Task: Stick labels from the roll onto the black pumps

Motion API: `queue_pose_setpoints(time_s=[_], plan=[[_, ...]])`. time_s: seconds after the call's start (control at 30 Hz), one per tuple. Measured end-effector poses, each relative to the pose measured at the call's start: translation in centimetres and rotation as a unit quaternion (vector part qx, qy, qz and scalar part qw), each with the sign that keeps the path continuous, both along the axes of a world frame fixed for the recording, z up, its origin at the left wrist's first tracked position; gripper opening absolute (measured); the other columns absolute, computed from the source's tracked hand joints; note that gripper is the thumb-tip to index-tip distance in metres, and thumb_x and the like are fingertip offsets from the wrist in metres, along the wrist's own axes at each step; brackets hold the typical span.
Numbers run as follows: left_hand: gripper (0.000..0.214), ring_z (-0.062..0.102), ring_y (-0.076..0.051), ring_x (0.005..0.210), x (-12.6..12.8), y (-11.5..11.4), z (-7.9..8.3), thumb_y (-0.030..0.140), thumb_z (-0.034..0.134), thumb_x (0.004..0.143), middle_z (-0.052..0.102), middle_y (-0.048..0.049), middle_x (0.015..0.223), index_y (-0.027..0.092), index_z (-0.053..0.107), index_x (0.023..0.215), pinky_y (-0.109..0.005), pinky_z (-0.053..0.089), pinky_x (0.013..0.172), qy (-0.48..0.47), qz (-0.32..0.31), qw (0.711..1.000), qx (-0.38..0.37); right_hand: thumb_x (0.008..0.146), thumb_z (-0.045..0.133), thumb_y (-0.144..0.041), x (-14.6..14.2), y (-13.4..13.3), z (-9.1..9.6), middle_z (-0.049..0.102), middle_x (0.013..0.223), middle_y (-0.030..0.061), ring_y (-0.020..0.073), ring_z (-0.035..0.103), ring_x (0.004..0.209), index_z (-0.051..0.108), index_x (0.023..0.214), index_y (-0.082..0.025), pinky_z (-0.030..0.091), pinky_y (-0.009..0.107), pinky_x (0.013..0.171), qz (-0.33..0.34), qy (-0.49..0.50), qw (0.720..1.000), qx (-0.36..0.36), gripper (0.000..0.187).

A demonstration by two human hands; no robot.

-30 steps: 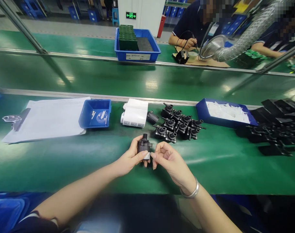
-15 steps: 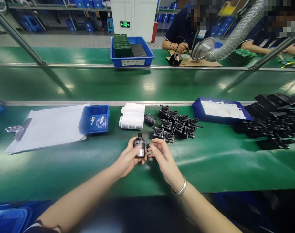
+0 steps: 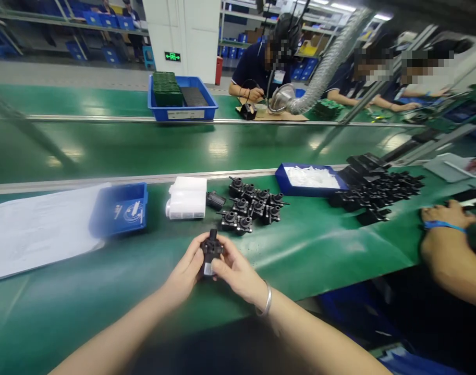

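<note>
Here's the green bench top (image 3: 319,250), and it's busy! White sheets (image 3: 30,224) far left, blue bin (image 3: 143,209) overlapping them, white label roll (image 3: 186,202) mid-frame, black pumps (image 3: 258,207) clustered centre, blue box (image 3: 283,181) right of those, black parts (image 3: 373,190) heaped further right!

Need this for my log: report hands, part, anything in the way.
Left hand, right hand: both holding black part. White label showing. Black units beyond, not blocking.

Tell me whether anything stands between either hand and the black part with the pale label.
Nothing visible does: the left hand and the right hand both hold the black part directly. The nearest other things, a group of similar black parts, lie beyond it on the green table.
</note>
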State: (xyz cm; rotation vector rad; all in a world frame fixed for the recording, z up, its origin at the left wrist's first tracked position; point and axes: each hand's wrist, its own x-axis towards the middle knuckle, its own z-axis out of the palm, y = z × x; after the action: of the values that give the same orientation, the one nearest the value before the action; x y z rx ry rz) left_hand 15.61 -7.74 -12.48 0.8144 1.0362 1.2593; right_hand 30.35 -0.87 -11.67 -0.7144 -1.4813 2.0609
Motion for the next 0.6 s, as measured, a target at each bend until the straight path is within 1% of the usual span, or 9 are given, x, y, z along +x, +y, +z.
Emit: queue_pose_setpoints(time_s=[0.07,0.1,0.2,0.27,0.33,0.4,0.47,0.53,0.6], plan=[[0.046,0.044,-0.026,0.128,0.1,0.0,-0.2,0.049,0.039,0.096,0.047,-0.0081,0.141,0.026,0.045,0.136,-0.04,0.037,0.108,0.11,-0.027,0.993,0.025,0.073,0.077,-0.045,0.9,0.1,0.1,0.057,0.1,0.0019,0.0163,0.056,0.083,0.049,0.123,-0.024,0.051,0.029,0.073,0.003,-0.048,0.997,0.06,0.061],[0.046,0.038,-0.026,0.134,0.2,0.0,-0.3,0.048,0.038,0.097,0.045,-0.007,0.144,0.026,0.046,0.136,-0.04,0.031,0.113,0.154,-0.049,0.986,0.036,0.07,0.08,-0.043,1.3,0.1,0.1,0.059,0.101,0.0027,0.0182,0.057,0.088,0.052,0.119,-0.022,0.051,0.031,0.078,0.003,-0.076,0.992,0.1,0.06],[0.047,0.03,-0.024,0.141,0.8,0.1,-0.4,0.044,0.032,0.099,0.038,-0.0049,0.15,0.028,0.042,0.142,-0.042,0.019,0.12,0.225,-0.107,0.967,0.055,0.071,0.08,-0.039,2.5,-0.1,0.4,0.062,0.11,0.0069,0.0225,0.06,0.098,0.054,0.115,-0.02,0.049,0.035,0.089,-0.003,-0.117,0.969,0.22,0.054],[0.048,0.029,-0.023,0.141,1.4,-0.1,-0.3,0.04,0.032,0.099,0.036,-0.0061,0.151,0.028,0.036,0.146,-0.044,0.017,0.121,0.254,-0.124,0.955,0.086,0.076,0.076,-0.039,3.7,-0.1,0.5,0.064,0.113,0.0093,0.0239,0.062,0.099,0.055,0.113,-0.021,0.05,0.037,0.09,-0.026,-0.13,0.952,0.276,0.047],[0.051,0.035,-0.023,0.137,1.6,-0.1,0.1,0.036,0.036,0.099,0.038,-0.01,0.147,0.027,0.03,0.148,-0.044,0.025,0.118,0.277,-0.12,0.945,0.128,0.08,0.071,-0.04,5.4,0.4,0.3,0.064,0.112,0.0105,0.0255,0.063,0.1,0.055,0.11,-0.022,0.05,0.038,0.089,-0.075,-0.177,0.923,0.332,0.038],[0.053,0.042,-0.023,0.13,1.1,0.1,0.9,0.032,0.042,0.097,0.04,-0.0132,0.141,0.025,0.03,0.148,-0.043,0.038,0.111,0.308,-0.078,0.933,0.169,0.084,0.066,-0.041,7.5,2.0,-0.4,0.065,0.108,0.0108,0.0265,0.064,0.098,0.055,0.111,-0.022,0.05,0.039,0.088,-0.118,-0.251,0.872,0.403,0.035],[0.049,0.045,-0.024,0.126,-0.6,0.5,2.3,0.028,0.048,0.094,0.043,-0.0141,0.137,0.024,0.036,0.142,-0.041,0.044,0.104,0.361,0.005,0.911,0.199,0.082,0.065,-0.048,9.6,4.2,-1.3,0.066,0.105,0.0109,0.0279,0.066,0.093,0.055,0.111,-0.022,0.052,0.039,0.084,-0.139,-0.318,0.815,0.464,0.04],[0.04,0.046,-0.024,0.123,-3.8,0.8,3.8,0.024,0.05,0.092,0.047,-0.0134,0.131,0.022,0.044,0.132,-0.041,0.046,0.101,0.43,0.117,0.872,0.204,0.081,0.062,-0.057,11.5,6.3,-2.1,0.067,0.101,0.012,0.0294,0.067,0.088,0.054,0.112,-0.02,0.053,0.039,0.079,-0.136,-0.362,0.78,0.493,0.048],[0.033,0.05,-0.023,0.117,-8.0,0.9,4.9,0.023,0.052,0.091,0.05,-0.012,0.124,0.021,0.048,0.123,-0.041,0.047,0.098,0.493,0.243,0.818,0.169,0.08,0.058,-0.064,13.1,7.8,-2.6,0.067,0.101,0.0134,0.0307,0.068,0.087,0.053,0.113,-0.018,0.054,0.04,0.076,-0.143,-0.388,0.761,0.501,0.056]])
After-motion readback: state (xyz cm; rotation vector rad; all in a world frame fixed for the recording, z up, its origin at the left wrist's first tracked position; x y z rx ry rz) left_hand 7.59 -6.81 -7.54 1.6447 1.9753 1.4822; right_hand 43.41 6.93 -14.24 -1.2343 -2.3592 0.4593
